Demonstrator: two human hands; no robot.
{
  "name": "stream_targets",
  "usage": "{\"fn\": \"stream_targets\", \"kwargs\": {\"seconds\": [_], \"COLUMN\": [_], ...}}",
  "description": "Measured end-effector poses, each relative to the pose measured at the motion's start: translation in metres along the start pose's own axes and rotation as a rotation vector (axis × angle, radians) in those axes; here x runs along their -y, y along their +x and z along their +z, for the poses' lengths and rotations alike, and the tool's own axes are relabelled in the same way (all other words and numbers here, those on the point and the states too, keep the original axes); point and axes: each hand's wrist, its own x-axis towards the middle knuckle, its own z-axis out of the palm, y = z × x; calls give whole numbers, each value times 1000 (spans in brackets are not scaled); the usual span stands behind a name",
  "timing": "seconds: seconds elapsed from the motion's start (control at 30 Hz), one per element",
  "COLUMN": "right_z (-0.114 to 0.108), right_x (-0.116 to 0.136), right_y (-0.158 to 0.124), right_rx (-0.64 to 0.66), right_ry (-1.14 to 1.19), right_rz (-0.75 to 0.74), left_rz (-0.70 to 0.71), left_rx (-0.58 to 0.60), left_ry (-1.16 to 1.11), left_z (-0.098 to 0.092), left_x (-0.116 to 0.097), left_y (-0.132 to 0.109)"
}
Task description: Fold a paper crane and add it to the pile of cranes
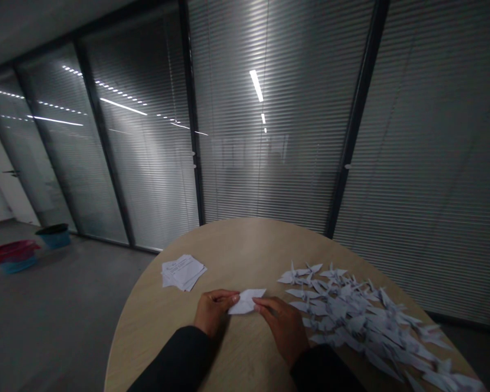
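At the left of the curved worktop (245, 239), a loose stack of paper sheets (183, 272) is set with its corners fanned out, print being visible on the top. To its right, and nearer, the left side of a folded paper (245, 302) is pinched by the left hand (213, 310), its grip closed to thumb and fingers. A folding step appears to be in hand, probably partway through; the next move seems to call for the edges to be kept aligned and a crease to be pressed flat. The folded paper is held between both hands, over the middle of the worktop; whether the surface is touched cannot be told. It is seen as a small, white, flattish slanted shape, pointed at the upper right and lightly creased. Its right side is pinched by the right hand (283, 326), whose grip is likewise narrowed onto it. Further right, a heap of pointed paper figures (363, 321) is spread along the edge
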Motion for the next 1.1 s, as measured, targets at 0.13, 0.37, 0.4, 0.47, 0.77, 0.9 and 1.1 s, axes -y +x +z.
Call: {"fn": "stream_targets", "kwargs": {"seconds": [0.13, 0.37, 0.4, 0.47, 0.77, 0.9, 1.1], "right_z": [-2, -1, -1, -1, -1, -1, -1], "right_x": [3, 2, 1, 1, 2, 2, 0], "right_y": [0, 2, 1, 1, 1, 1, 2], "right_rx": [24, -34, -34, -32, -25, -28, -39], "right_ry": [-1, 20, 20, 16, 16, 25, 10], "right_rz": [8, 26, 29, 32, -10, -20, -55], "left_rz": [46, 151, 155, 166, 258, 300, 400], "left_rx": [-19, 57, 78, 107, 81, 67, 12], "left_ry": [28, 96, 102, 139, 326, 386, 475], "left_z": [-2, 0, 0, 0, -5, -6, -6], "left_x": [5, 4, 4, 3, 5, 6, 6], "left_y": [2, -2, -3, -4, -3, -1, -3]}}
